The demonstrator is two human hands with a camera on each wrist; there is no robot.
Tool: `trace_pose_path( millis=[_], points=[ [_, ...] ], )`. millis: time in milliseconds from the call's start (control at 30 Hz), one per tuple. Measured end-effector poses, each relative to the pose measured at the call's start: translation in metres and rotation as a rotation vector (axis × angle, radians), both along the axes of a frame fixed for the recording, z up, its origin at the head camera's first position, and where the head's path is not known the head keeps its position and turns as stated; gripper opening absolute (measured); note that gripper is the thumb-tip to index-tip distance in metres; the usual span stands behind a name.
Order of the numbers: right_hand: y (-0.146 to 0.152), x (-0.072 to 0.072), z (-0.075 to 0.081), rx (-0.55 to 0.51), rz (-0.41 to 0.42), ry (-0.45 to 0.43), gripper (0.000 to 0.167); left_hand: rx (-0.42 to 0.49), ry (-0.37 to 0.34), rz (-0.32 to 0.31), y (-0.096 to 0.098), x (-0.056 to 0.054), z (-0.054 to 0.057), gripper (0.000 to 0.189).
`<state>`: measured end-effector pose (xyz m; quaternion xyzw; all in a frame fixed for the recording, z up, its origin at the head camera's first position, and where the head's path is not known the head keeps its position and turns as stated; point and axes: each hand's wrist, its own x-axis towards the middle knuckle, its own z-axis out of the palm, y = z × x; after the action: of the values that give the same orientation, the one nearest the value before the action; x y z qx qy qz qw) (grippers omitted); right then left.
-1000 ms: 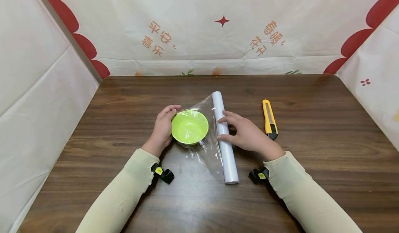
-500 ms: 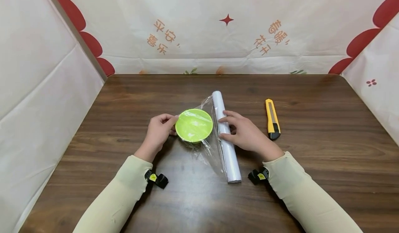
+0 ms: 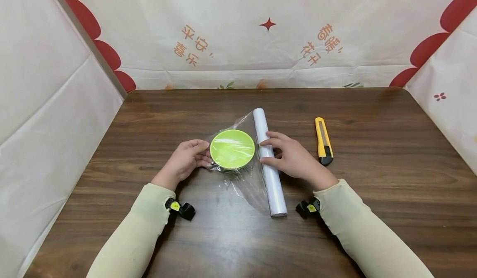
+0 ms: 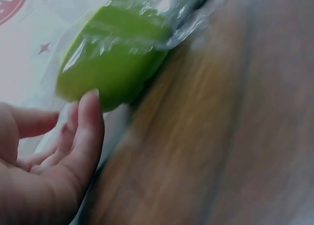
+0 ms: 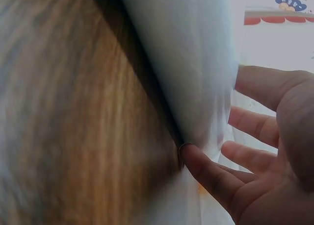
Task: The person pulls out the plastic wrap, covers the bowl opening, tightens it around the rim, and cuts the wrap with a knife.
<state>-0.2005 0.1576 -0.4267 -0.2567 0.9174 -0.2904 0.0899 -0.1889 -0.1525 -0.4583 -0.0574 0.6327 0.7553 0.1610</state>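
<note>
A green bowl (image 3: 232,149) sits mid-table under a sheet of clear plastic wrap (image 3: 247,183), which runs to a white roll (image 3: 273,187) on its right. My left hand (image 3: 186,160) is at the bowl's left side, where the film's crumpled edge hangs. In the left wrist view its thumb and fingers (image 4: 91,117) stand apart, with fingertips close against the film-covered bowl (image 4: 113,63). My right hand (image 3: 292,156) rests spread fingertips across the middle of the roll. Those fingers (image 5: 208,176) lie along the roll's side (image 5: 189,63) in the right wrist view.
A yellow utility knife (image 3: 323,141) lies on the brown wooden table (image 3: 372,145), right of my right hand. White printed cloth (image 3: 238,42) closes off the table's back and sides. Each sleeve carries a small black wrist camera (image 3: 180,209).
My left hand has moved left and toward me from the bowl's rim. The film now lies smoother over the bowl. The right hand keeps its place on the roll.
</note>
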Motion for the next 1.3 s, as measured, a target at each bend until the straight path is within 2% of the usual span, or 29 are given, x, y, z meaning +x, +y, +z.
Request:
trace_pose_path(
  millis=[67, 167, 233, 300, 367, 433, 467, 533, 600, 633, 700, 833, 933, 1067, 1300],
  points=[
    [0.002, 0.000, 0.000, -0.008, -0.002, -0.004, 0.045, -0.006, -0.015, -0.033, -0.006, -0.001, 0.002, 0.018],
    [0.004, 0.000, 0.001, -0.012, 0.004, -0.002, 0.041, -0.081, 0.017, 0.006, -0.012, -0.002, 0.009, 0.037],
    [0.004, -0.001, 0.001, -0.005, 0.010, 0.004, 0.040, -0.224, 0.117, 0.066, -0.012, -0.001, 0.018, 0.046],
    [0.004, -0.001, 0.001, -0.002, 0.016, 0.014, 0.040, -0.403, 0.272, 0.124, -0.005, 0.001, 0.029, 0.046],
    [0.004, -0.002, 0.001, 0.003, 0.017, 0.027, 0.040, -0.589, 0.432, 0.148, 0.007, 0.003, 0.038, 0.042],
    [0.004, -0.002, 0.001, 0.006, 0.012, 0.035, 0.039, -0.734, 0.556, 0.104, 0.024, 0.002, 0.044, 0.040],
    [0.004, -0.002, 0.001, 0.008, 0.008, 0.039, 0.039, -0.776, 0.593, 0.061, 0.033, 0.000, 0.045, 0.041],
    [0.005, -0.002, 0.001, 0.011, 0.001, 0.040, 0.038, -0.855, 0.610, -0.020, 0.047, -0.004, 0.044, 0.043],
    [0.005, -0.001, 0.001, 0.016, 0.002, 0.041, 0.038, -0.881, 0.552, -0.068, 0.056, -0.008, 0.039, 0.044],
    [0.004, -0.001, 0.000, 0.020, 0.004, 0.043, 0.038, -0.871, 0.509, -0.070, 0.058, -0.009, 0.035, 0.043],
    [0.003, -0.001, 0.000, 0.030, 0.014, 0.047, 0.037, -0.796, 0.419, -0.038, 0.059, -0.012, 0.027, 0.040],
    [0.001, -0.002, 0.000, 0.060, 0.033, 0.047, 0.033, -0.508, 0.236, 0.074, 0.056, -0.013, 0.013, 0.037],
    [0.001, -0.004, 0.000, 0.071, 0.059, 0.037, 0.029, -0.340, 0.150, 0.136, 0.055, -0.012, 0.008, 0.035],
    [0.003, -0.006, -0.001, 0.066, 0.078, 0.044, 0.027, -0.251, 0.126, 0.174, 0.055, -0.012, 0.006, 0.034],
    [0.004, -0.006, -0.003, 0.031, 0.035, 0.083, 0.027, -0.202, 0.127, 0.188, 0.051, -0.013, 0.005, 0.034]
  ],
)
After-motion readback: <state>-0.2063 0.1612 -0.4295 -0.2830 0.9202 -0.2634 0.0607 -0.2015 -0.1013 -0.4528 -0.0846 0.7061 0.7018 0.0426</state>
